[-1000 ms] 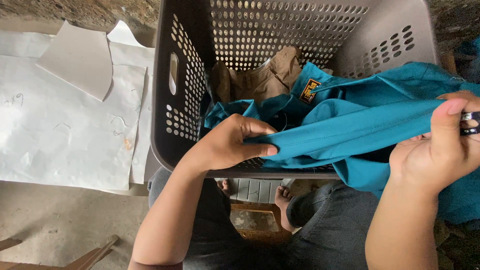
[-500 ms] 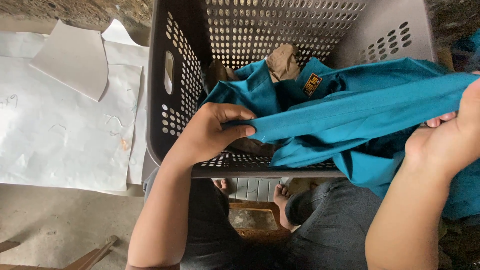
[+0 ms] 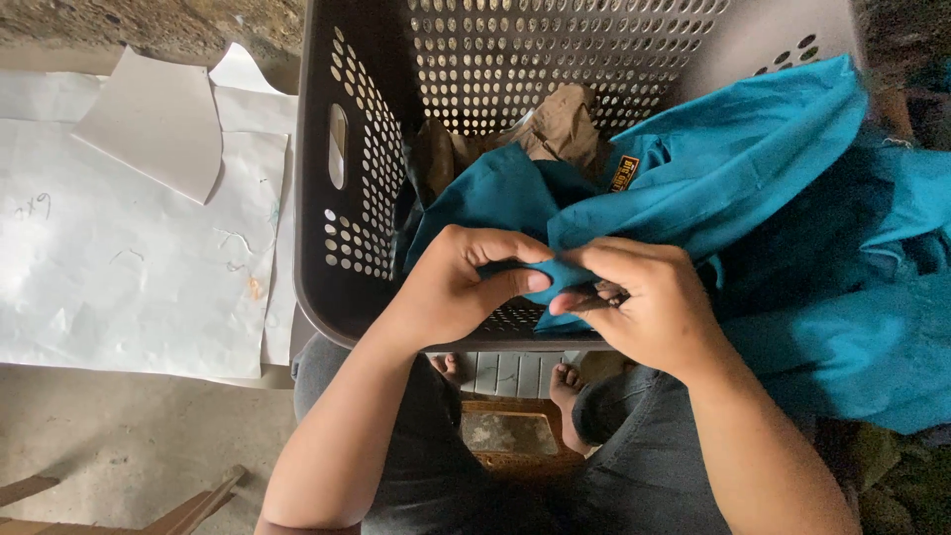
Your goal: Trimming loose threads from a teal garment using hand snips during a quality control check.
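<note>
Two hands pinch a fold of teal cloth at the near rim of a grey laundry basket.

The left hand (image 3: 466, 287) and right hand (image 3: 644, 297) meet fingertip to fingertip, each nipping the soft, creased teal cotton garment (image 3: 753, 188), which spills out of the basket over its right wall and hangs down beside the right forearm. The perforated grey plastic laundry basket (image 3: 352, 198) has stiff hole-punched walls; a crumpled tan cloth (image 3: 565, 124) lies deep inside. To the left, flat white paper sheets (image 3: 129, 267) cover open floor.
</note>
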